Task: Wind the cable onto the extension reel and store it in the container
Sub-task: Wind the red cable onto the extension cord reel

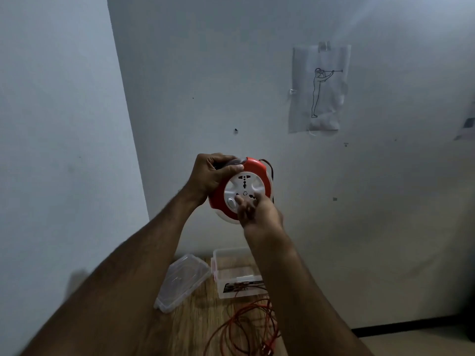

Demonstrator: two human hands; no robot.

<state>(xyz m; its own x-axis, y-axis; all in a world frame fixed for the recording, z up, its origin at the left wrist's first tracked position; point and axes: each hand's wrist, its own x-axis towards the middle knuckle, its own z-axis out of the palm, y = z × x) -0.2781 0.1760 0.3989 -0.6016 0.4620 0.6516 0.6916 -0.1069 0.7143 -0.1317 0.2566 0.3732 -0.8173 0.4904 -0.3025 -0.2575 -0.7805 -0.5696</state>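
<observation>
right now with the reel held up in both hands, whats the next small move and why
Probably turn the white centre with the right hand while the left hand steadies the reel. Much orange cable lies loose on the table, so winding looks unfinished, and the open container waits below.

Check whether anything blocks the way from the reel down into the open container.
Nothing visible does. The container sits open, its lid lying beside it. The unwound cable lies loose on the table, in front of the container.

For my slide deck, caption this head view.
Left hand grips the reel, right hand on its face, cable loose below.
</observation>
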